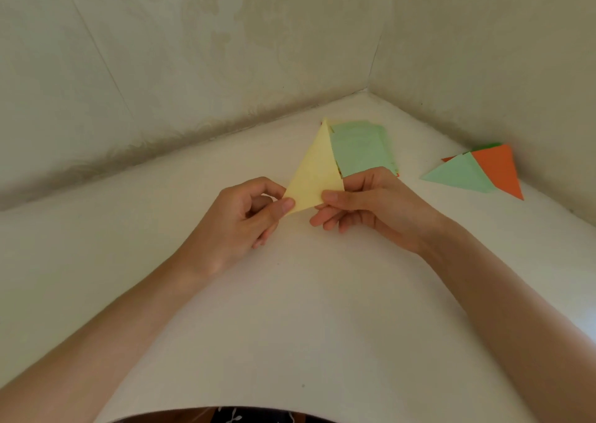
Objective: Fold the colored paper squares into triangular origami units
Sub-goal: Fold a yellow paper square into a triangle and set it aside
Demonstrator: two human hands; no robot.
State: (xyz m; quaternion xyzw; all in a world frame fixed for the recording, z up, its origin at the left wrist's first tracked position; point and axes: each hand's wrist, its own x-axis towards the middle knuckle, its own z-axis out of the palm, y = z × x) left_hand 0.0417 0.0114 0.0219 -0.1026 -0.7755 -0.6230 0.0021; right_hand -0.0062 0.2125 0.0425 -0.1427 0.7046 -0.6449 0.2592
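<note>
1. Yellow triangle (314,172): folded paper, held btwn both hands over the middle of the white table (290,309). Long tip points away, twd the corner where the walls meet.
2. L hand (245,219): thumb + index pinch the triangle's near-left corner, other fingers curled in below.
3. R hand (371,206): thumb pressed on top of the near-right corner w/ fingers underneath, so it's pinched there too (those fingers look fairly straight, pointing left).
4. Stack of green squares (361,151): flat on the table just behind the triangle, partly hidden by it and by the R hand. Sheets slightly fanned.
5. Far right, near the wall (483,51): green triangle (458,174) lies over part of an orange triangle (500,172), the two touching.
6. Forearms (113,326) bare, both coming in from the bottom edge.
</note>
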